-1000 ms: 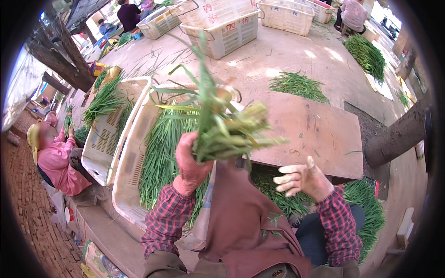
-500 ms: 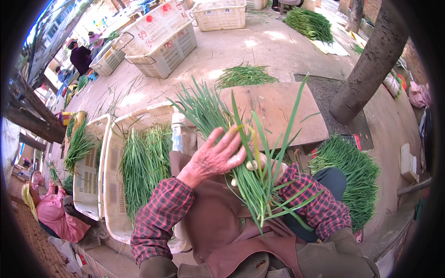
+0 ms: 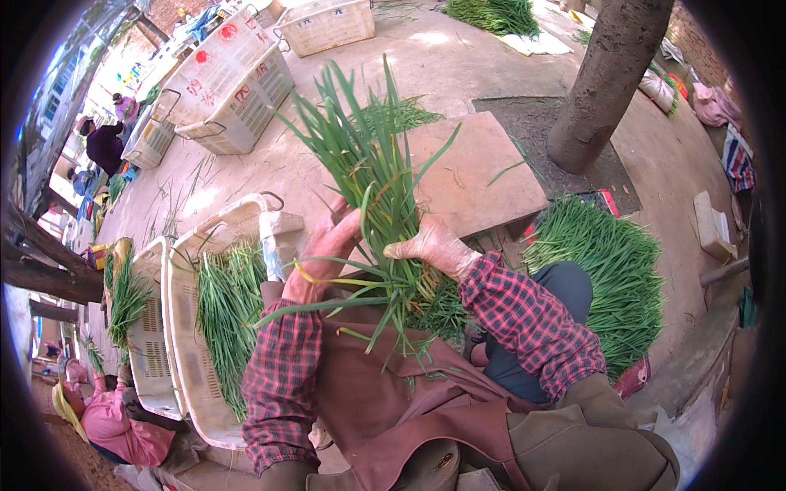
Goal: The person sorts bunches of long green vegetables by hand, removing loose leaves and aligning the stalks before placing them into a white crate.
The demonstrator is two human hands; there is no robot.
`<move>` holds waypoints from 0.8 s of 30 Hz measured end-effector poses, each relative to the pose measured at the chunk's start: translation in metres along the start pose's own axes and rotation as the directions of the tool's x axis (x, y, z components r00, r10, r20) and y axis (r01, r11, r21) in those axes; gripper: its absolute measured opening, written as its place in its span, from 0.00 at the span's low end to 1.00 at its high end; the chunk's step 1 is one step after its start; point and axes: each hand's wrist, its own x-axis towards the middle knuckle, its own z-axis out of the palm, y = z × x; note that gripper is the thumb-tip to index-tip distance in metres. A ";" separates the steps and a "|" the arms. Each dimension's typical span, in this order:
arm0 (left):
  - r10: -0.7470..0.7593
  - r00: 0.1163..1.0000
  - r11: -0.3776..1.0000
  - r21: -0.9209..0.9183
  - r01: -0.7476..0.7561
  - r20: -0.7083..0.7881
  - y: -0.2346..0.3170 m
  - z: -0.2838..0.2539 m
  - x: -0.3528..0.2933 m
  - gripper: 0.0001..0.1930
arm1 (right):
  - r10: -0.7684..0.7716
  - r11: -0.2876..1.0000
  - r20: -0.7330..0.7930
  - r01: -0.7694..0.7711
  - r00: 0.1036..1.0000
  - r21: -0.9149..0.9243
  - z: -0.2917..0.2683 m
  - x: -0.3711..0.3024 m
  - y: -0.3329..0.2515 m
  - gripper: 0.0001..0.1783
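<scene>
A bunch of green chives (image 3: 378, 192) stands upright between my hands, its leaf tips pointing away from me. My left hand (image 3: 323, 250) closes on its left side, with the fingertips partly hidden by the leaves. From the right, my right hand (image 3: 438, 245) grips the same bunch, its thumb lying across the front. Several loose leaves, one yellowed, droop over my left wrist. Below the bunch, cut bits lie on my brown apron (image 3: 360, 360), and more greens (image 3: 442, 311) sit low beside my lap.
A low board (image 3: 483, 172) is in front of me. To my right lies a large chive pile (image 3: 598, 278) near a tree trunk (image 3: 610, 82). At my left, a white crate (image 3: 184, 327) holds more chives (image 3: 225, 319). Stacked crates (image 3: 233, 106) stand farther off; a person in pink (image 3: 123, 425) sits far left.
The bunch has swung upright and moved left and away from my lap. My left hand, spread over it before, now closes on its side; my right hand has come up around it.
</scene>
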 end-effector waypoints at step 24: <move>0.227 0.973 0.802 0.575 -0.162 -0.043 -0.001 0.012 0.098 0.33 | 0.207 0.874 -0.136 -0.246 0.969 -0.420 -0.048 0.081 -0.024 0.17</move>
